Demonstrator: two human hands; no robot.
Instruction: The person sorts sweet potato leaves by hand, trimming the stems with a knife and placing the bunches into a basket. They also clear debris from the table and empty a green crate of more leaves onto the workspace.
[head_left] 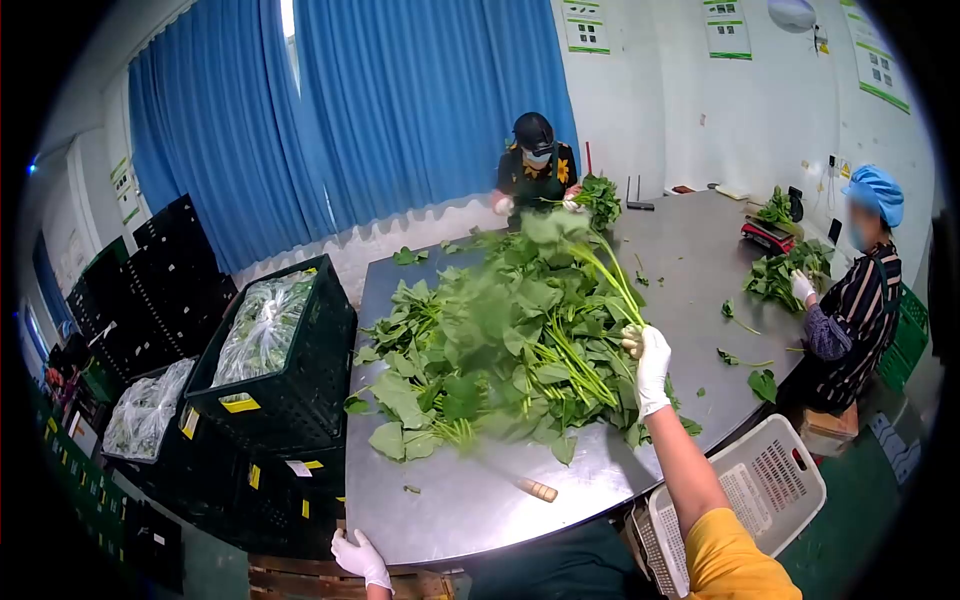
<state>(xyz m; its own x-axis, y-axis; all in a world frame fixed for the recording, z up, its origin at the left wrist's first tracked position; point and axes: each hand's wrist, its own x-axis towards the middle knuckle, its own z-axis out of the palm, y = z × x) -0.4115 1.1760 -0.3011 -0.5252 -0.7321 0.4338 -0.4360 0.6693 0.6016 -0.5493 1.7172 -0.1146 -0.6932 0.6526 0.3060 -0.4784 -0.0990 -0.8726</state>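
My right hand [650,362], in a white glove, is closed around the pale green stems of some leafy greens [612,280] above the right side of a large pile [480,340]. The held leaves are blurred and reach up and left over the pile. My left hand [360,558], also gloved, rests at the near left edge of the metal table [430,520], with its fingers apart. A tool with a wooden handle [538,489] lies in front of the pile.
Dark crates [270,410] with bagged greens stand left of the table. A white basket [770,490] is at the near right. Across the table a person [538,175] holds greens; another person [860,300] sits right, near a red scale [768,235].
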